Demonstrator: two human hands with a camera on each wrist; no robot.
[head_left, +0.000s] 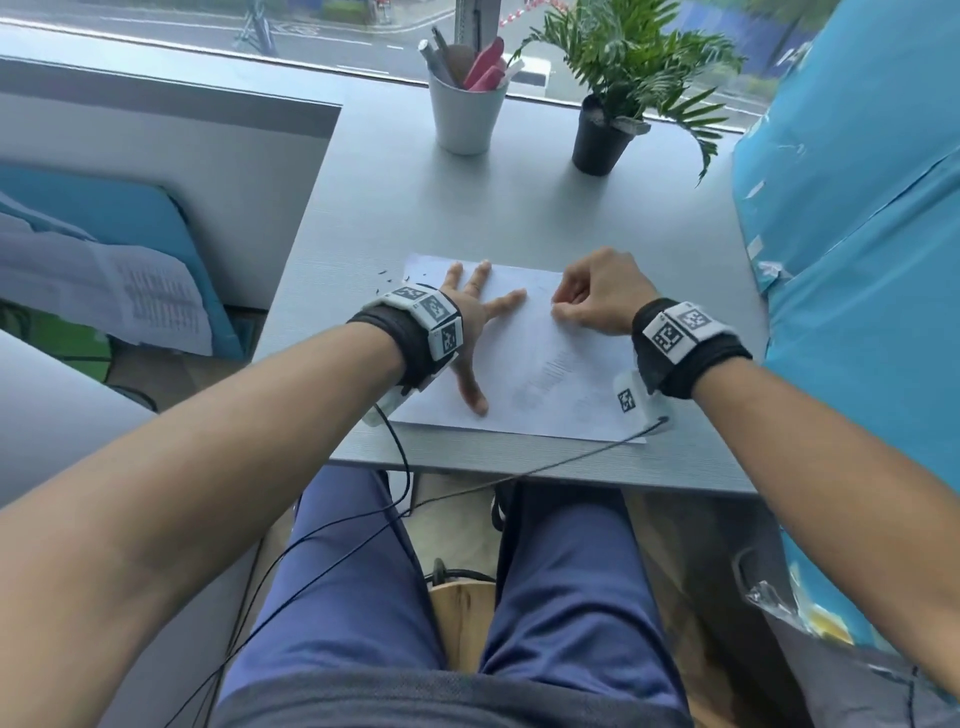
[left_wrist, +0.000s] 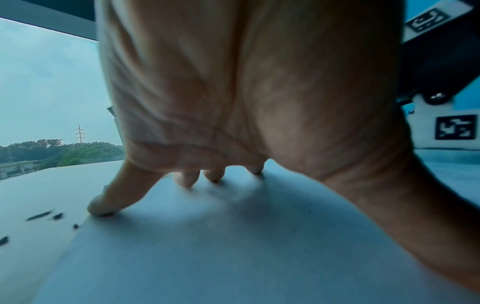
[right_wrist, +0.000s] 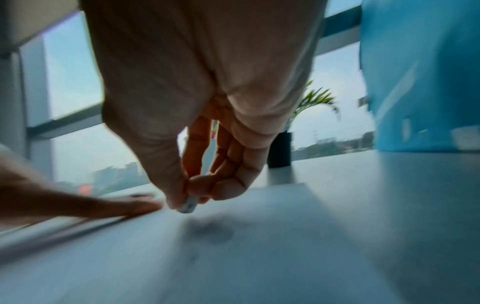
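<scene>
A white sheet of paper (head_left: 545, 374) with faint grey marks lies on the grey table (head_left: 467, 208), near its front edge. My left hand (head_left: 470, 312) presses flat on the sheet's left part with fingers spread; the left wrist view shows the fingertips (left_wrist: 101, 207) on the paper (left_wrist: 207, 246). My right hand (head_left: 563, 309) hovers at the sheet's upper right with its fingers curled. In the right wrist view the thumb and fingers pinch a small white object (right_wrist: 189, 204), an eraser by its look, just above the paper (right_wrist: 259, 246). Small dark crumbs (head_left: 387, 275) lie beside the sheet's top left corner.
A white cup of pens (head_left: 467, 111) and a potted plant (head_left: 602, 135) stand at the back by the window. A tall blue wrapped bulk (head_left: 857, 234) borders the table on the right, a grey partition (head_left: 182, 145) on the left. Thin black cables (head_left: 405, 467) hang over the front edge.
</scene>
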